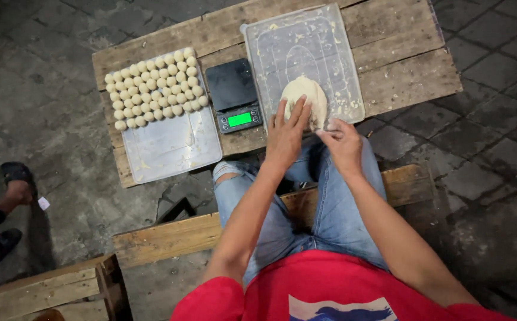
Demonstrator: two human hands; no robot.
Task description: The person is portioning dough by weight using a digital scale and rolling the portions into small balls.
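A pale lump of dough (303,95) lies on a clear plastic lid (282,41) on the low wooden table (407,65). My left hand (286,134) rests flat against the dough's near left side, fingers spread. My right hand (343,142) pinches the dough's lower right edge between thumb and fingers. To the left a second clear tray (175,145) carries several rows of small dough balls (154,89). Between the two trays stands a black digital scale (235,95) with a lit green display.
I sit on a wooden bench (169,238) in torn blue jeans and a red shirt. Another person's foot in a black sandal (15,181) stands at the left edge. A wooden crate (44,291) is at the lower left. The ground is dark paving stone.
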